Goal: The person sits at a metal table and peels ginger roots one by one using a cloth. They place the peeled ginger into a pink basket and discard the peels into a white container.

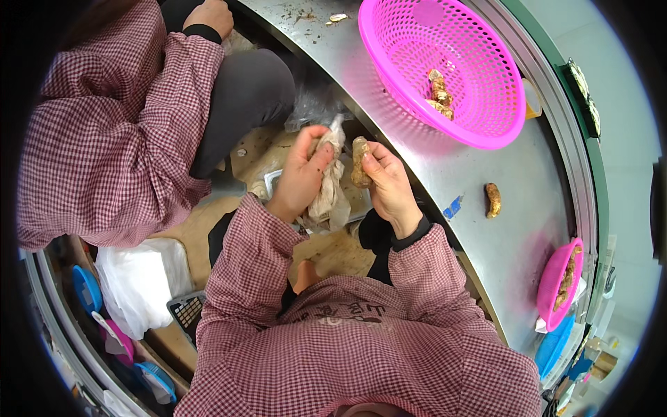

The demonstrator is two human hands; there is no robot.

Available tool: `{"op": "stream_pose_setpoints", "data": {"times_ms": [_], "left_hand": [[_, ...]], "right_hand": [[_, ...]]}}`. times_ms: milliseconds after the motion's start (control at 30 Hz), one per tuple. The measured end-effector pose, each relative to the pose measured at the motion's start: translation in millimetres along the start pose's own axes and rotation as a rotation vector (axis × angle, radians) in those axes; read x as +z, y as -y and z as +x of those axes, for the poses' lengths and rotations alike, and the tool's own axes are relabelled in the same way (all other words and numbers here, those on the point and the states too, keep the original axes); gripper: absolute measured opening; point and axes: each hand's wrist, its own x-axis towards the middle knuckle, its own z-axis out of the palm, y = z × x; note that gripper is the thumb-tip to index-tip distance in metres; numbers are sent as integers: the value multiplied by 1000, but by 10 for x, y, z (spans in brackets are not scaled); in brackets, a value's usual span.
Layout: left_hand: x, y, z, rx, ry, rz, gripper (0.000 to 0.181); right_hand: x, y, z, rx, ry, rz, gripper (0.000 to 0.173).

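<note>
A crumpled, dirty off-white cloth hangs from my left hand, pinched between thumb and fingers. In my right hand I hold a knobbly brown root upright, thumb against its side. Cloth and root are close together, with a narrow gap between them. Both hands are above the floor, just beside the steel table's front edge. To their right, a single curved root lies on the steel table, near a scrap of blue tape. Several more roots rest in a large pink perforated basket.
At my left sits another person in a checked smock. A smaller pink basket with roots stands at the table's right end, by a blue basket. White plastic bags and a dark crate are at lower left.
</note>
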Motion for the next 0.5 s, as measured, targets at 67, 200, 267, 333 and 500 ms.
{"op": "stream_pose_setpoints", "data": {"times_ms": [67,200,267,333,500], "left_hand": [[42,7,-74,2,9,147,24],[193,32,-214,91,34,494,30],[216,38,-231,76,74,642,36],[215,31,-203,40,80,631,34],[206,174,-160,25,-30,469,22]], "right_hand": [[4,-18,7,-72,-29,-9,31],[25,-134,9,-276,-74,-339,28],[40,-179,-17,-361,-95,-445,27],[20,-250,0,-463,-126,-552,26],[105,-232,-45,-458,-164,-551,26]]}}
